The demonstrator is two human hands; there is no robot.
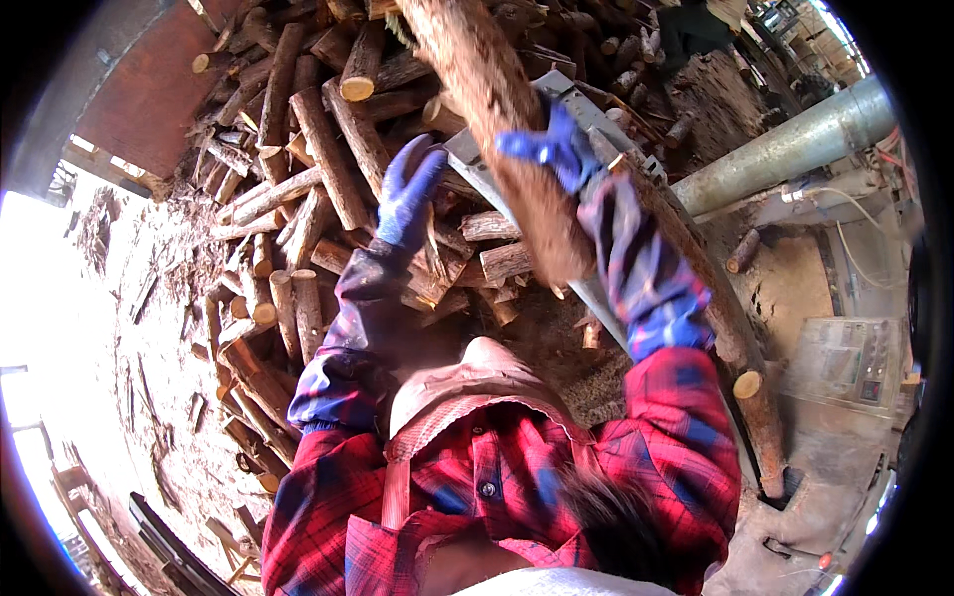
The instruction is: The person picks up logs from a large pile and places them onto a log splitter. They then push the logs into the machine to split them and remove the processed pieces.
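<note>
A thick, bark-covered log (487, 99) slants down from the top edge in front of me, slightly blurred, its lower end over a metal frame. My right hand (558, 149), in a blue glove, is pressed against the log's right side, its fingers reaching over the bark. To the left of the log, my left hand (407, 189), also gloved in blue, is raised with fingers spread. It appears apart from the log and holds nothing. Beneath both hands runs the grey metal frame (586, 109), partly hidden by the log and my right arm.
Cut logs (333, 149) are heaped ahead and to the left. Long logs (720, 318) lie along the frame's right side. A thick grey pipe (795, 149) crosses at upper right, above a control panel (845, 366). Bark scraps litter the ground (139, 328) at left.
</note>
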